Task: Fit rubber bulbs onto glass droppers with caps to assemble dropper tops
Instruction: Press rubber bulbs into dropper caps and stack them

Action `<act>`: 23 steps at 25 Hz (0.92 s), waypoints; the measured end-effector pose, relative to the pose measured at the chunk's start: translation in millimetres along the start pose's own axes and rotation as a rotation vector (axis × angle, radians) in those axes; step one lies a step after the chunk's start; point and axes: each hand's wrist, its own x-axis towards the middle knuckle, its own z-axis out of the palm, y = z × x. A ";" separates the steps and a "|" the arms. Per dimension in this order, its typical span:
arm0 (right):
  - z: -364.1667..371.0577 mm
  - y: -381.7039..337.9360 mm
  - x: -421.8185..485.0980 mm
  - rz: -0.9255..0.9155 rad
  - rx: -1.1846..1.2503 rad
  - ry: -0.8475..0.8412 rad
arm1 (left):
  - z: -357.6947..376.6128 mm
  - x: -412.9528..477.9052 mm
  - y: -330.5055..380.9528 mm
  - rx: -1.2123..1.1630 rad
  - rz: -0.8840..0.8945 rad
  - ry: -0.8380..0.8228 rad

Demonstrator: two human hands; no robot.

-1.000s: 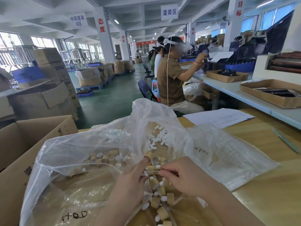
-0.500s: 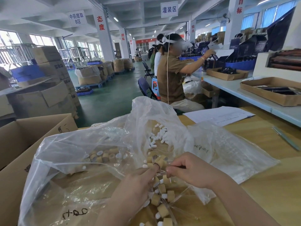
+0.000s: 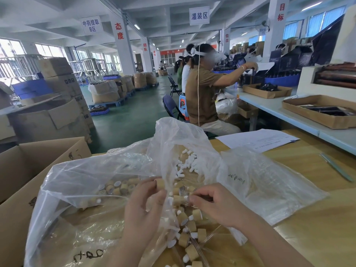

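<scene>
The left hand [image 3: 143, 207] and the right hand [image 3: 213, 204] meet over the table [image 3: 317, 218], fingertips turned toward each other, so that one part can be pushed into the other along a straight line. Between the fingertips lies a tan cap [image 3: 178, 199] with a white bulb [image 3: 170, 199] at its left end, touching the left fingertips. The left fingers [image 3: 154, 191] are bent and close together around this end. I judge that they pinch the bulb, but the exact contact is partly hidden. The right fingers [image 3: 194, 197] are pressed together in a pinch on something thin just beside the cap. It is probably the glass dropper, though the glass is too clear for me to be sure.

The hands work directly above a pile of finished tops [image 3: 189, 237], which lies just below the fingers, so a finished piece can simply fall there. Loose bulbs [image 3: 187, 163] lie beyond the fingertips, inside the open plastic bag [image 3: 192, 143]. Loose caps [image 3: 119, 186] lie beside the left fingers, under the same plastic. Both supplies are therefore within a short reach.

I think the step in hand is seating the bulb in the cap. The parts are small and smooth, so they can slip if the push is not straight.
</scene>
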 end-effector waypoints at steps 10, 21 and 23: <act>-8.2 -1.1 -0.6 0.023 0.165 0.157 | 0.3 4.7 -6.7 -0.067 -0.337 0.032; -4.5 -2.2 -1.0 -0.045 0.027 0.073 | -2.0 -0.1 -4.9 0.317 -0.091 -0.187; -3.7 -2.4 -1.1 -0.035 -0.002 0.072 | -2.5 -0.5 -5.2 0.328 -0.064 -0.235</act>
